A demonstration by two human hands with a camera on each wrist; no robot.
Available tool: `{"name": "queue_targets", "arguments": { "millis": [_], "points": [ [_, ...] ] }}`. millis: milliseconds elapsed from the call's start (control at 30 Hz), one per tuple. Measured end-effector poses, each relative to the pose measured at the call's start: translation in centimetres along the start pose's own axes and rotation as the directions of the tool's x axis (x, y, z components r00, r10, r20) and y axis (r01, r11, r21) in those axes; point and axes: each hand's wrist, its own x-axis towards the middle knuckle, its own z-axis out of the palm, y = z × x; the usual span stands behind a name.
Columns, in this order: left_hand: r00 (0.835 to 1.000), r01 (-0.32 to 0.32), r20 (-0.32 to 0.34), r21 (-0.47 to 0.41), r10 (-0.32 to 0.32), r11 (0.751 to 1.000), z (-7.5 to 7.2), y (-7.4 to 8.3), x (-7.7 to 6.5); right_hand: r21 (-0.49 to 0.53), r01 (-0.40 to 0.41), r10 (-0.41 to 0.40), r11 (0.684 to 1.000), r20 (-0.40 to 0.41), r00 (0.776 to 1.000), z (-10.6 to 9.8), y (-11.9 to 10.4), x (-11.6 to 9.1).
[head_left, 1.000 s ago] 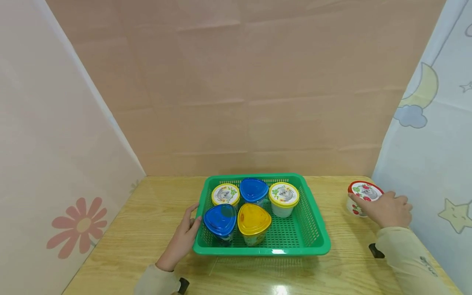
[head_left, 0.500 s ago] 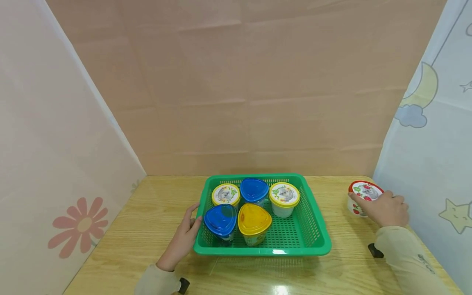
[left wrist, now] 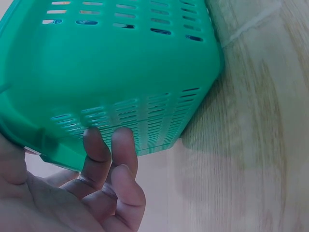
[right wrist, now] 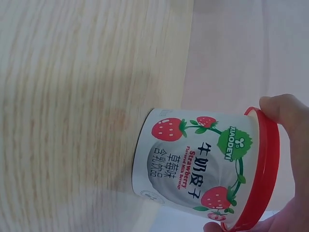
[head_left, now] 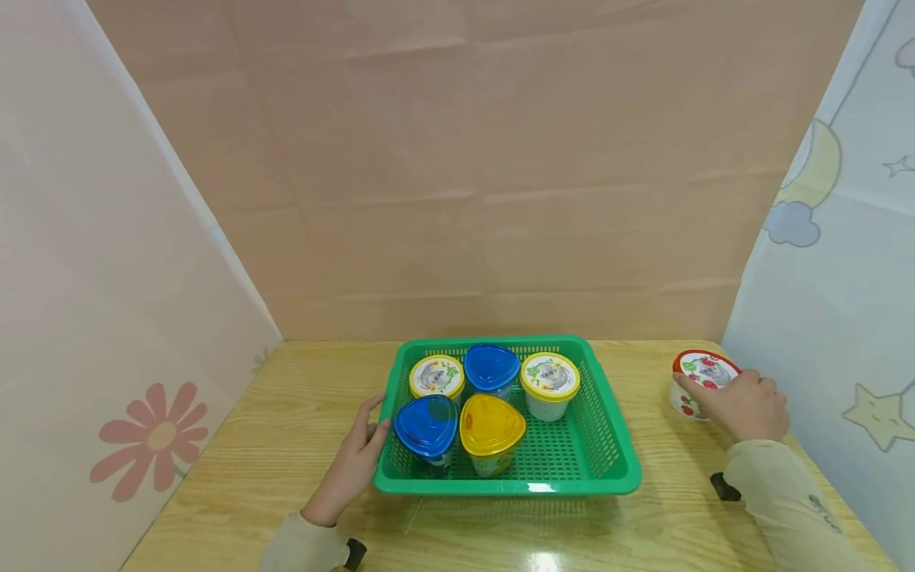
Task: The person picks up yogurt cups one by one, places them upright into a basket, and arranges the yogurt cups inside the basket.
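My right hand point(head_left: 747, 407) grips a strawberry milk drink cup point(head_left: 692, 400) by its red lid, thumb on one side and fingers on the other. In the right wrist view this white cup point(right wrist: 193, 164) shows printed strawberries and stands on the wooden table, to the right of the green plastic basket point(head_left: 572, 486). At the basket's left side, my left hand point(head_left: 352, 462) holds the rim. Seen from the left wrist, the bent fingers point(left wrist: 126, 191) reach below the rim against the slotted outer wall, with the thumb at the rim.
Inside the basket are two round cups with yellow-edged lids point(head_left: 437, 375) point(head_left: 550, 376), two tubs with blue triangular lids point(head_left: 493, 368) point(head_left: 427, 427) and one tub with a yellow triangular lid point(head_left: 493, 425). Cloth walls enclose the wooden table point(head_left: 314, 389) at the back and both sides.
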Motion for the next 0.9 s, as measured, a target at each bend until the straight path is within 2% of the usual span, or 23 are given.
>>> {"name": "queue_targets", "arguments": {
  "millis": [367,700,900],
  "points": [
    [1.0,0.005,0.0,-0.007,-0.005,1.0,0.0,0.1,0.0,0.024,0.011,-0.01,1.0,-0.028,1.0,0.0,-0.4,-0.5],
    [1.0,0.007,-0.002,0.0,-0.007,1.0,0.0,0.1,0.0,0.037,-0.012,0.011,0.999,0.038,0.999,-0.6,-1.0,-1.0],
    [1.0,0.007,0.001,-0.006,-0.007,1.0,0.0,0.1,0.0,0.056,0.009,-0.011,0.998,0.034,0.999,-1.1,-1.7,-1.7]
  ]
}}
